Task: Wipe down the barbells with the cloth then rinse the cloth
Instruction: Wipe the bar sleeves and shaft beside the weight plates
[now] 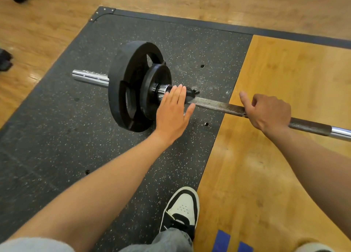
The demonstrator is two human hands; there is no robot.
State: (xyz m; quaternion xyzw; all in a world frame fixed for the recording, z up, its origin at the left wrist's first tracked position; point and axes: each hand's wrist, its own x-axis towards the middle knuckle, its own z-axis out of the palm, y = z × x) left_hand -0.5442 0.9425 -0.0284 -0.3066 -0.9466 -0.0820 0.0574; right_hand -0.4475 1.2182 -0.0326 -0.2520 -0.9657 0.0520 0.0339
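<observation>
On the floor: the barbell (218,104) lies across a speckled black rubber mat (57,137) and a wooden platform panel (275,175), resting on its plates.
Plates: a large black plate (123,84) stands upright on the mat with a smaller black plate (157,80) against its inner face; the chrome sleeve end (89,77) sticks out beyond them.
Left hand: the left hand (173,111) is flat, fingers straight and together, laid over the black collar (190,94) where the shaft meets the plates; it grips nothing.
Right hand: the right hand (266,113) is curled over the knurled shaft, thumb lifted; whether the fingers close fully round the bar is hidden beneath it.
Cloth: none is visible in either hand or on the floor, so I cannot tell where it is.
Step in hand: this looks like steadying the bar before wiping, not wiping itself.
Doing it well: fetch the cloth first; keep one hand holding the shaft so it cannot roll, wrap the cloth round the knurling and twist along its length.
Risk: the shoe (182,211) is near the plates; a rolling bar could reach it.
</observation>
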